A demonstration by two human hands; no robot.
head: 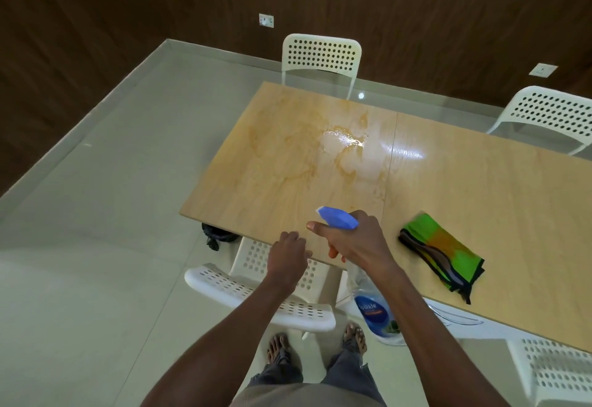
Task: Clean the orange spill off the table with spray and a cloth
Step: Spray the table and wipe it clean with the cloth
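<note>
An orange spill (320, 150) spreads in streaks and a wet, shiny patch over the left half of the light wooden table (464, 201). My right hand (355, 240) grips a clear spray bottle (371, 304) by its neck, over the table's near edge, with the blue nozzle pointing toward the spill. My left hand (288, 256) rests at the table's near edge, fingers loosely curled and holding nothing. A folded green cloth (445, 256) stained orange, with dark trim, lies on the table to the right of the bottle.
White perforated chairs stand around the table: one at the far end (320, 54), one at the back right (551, 115), one tucked in below my hands (256, 291) and one at the lower right (557, 371). A black bag (217, 233) sits on the floor under the table's corner.
</note>
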